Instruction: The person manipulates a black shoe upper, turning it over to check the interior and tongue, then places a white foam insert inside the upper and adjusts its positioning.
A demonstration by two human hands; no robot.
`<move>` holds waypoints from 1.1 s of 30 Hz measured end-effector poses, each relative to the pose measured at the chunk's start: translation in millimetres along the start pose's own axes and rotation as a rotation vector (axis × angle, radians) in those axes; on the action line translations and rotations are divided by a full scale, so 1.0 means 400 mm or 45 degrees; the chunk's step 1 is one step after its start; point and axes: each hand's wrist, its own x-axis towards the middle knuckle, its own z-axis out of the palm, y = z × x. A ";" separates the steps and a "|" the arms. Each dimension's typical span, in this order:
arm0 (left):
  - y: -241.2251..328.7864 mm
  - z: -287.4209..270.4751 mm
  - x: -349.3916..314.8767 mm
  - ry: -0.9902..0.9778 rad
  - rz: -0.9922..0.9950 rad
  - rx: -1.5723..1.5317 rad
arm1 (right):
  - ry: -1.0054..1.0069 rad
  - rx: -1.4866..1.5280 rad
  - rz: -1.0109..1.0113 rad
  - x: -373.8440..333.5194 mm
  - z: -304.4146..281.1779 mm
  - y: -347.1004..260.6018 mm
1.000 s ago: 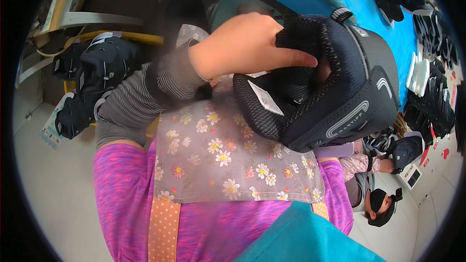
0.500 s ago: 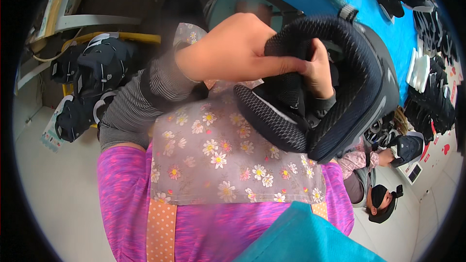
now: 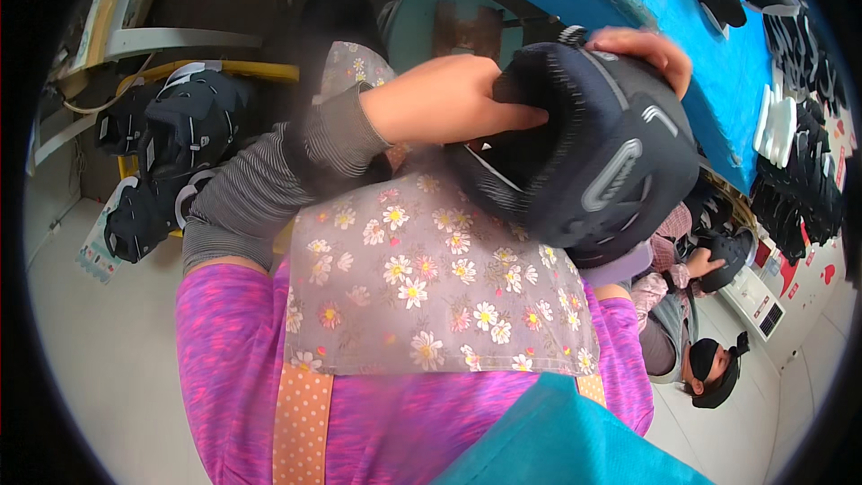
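Observation:
A black helmet (image 3: pixel 620 157) with a dark padded lining, vents and a grey side emblem is held tilted above my lap, its hollow facing left. My left hand (image 3: pixel 449 99) reaches into the opening, thumb stretched along the inside, its other fingers hidden behind the padded edge. My right hand (image 3: pixel 651 54) curves over the far outer end of the shell, beside a small striped strap loop (image 3: pixel 572 34). The inside of the helmet is mostly in shadow, so what the left fingertips pinch cannot be made out.
Several black helmets (image 3: pixel 193 117) sit on a yellow-framed rack at left. A blue-covered table (image 3: pixel 718 117) runs along the right, with black parts and white pads (image 3: pixel 774 130) beyond it. At lower right a co-worker (image 3: pixel 669 341) handles another black helmet (image 3: pixel 723 260).
The helmet has turned so its outer shell and side emblem show. My right hand has moved from inside the opening to the shell's far outer end. The co-worker's helmet has shifted.

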 end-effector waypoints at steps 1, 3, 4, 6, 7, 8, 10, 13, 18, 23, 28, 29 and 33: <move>0.007 0.003 -0.003 0.015 0.002 0.000 | -0.256 0.259 0.023 -0.001 -0.050 0.023; 0.037 -0.014 0.001 0.378 0.239 0.523 | -0.202 0.268 0.209 -0.005 -0.020 -0.004; 0.053 -0.031 0.006 0.417 0.263 0.458 | -0.206 0.272 0.203 0.002 -0.018 0.000; 0.082 -0.040 0.006 0.362 0.364 0.422 | -0.182 0.407 0.386 0.012 -0.012 -0.005; 0.097 -0.047 0.006 0.307 0.460 0.382 | -0.179 0.403 0.382 0.011 -0.008 -0.003; 0.118 -0.059 0.005 0.219 0.396 0.402 | -0.072 0.404 0.553 0.009 -0.006 0.008; 0.104 -0.055 0.016 0.173 0.390 0.220 | 0.093 0.406 0.826 0.003 0.002 0.027; 0.109 -0.037 -0.006 0.134 0.329 0.102 | -0.019 0.621 0.918 -0.017 0.053 0.029; 0.058 -0.042 -0.018 0.299 0.156 0.003 | -0.138 0.765 0.990 -0.073 0.110 -0.018; 0.073 -0.066 -0.003 0.307 0.278 -0.001 | 0.059 0.539 0.776 -0.013 0.044 -0.026; 0.125 -0.067 -0.045 0.118 0.489 0.466 | -0.227 1.307 1.071 -0.034 0.103 0.049; 0.117 -0.067 -0.051 0.106 0.493 0.463 | -0.311 1.495 1.159 -0.058 0.122 0.060; 0.098 -0.078 -0.066 -0.033 0.600 0.547 | -0.358 1.660 1.298 -0.107 0.124 0.045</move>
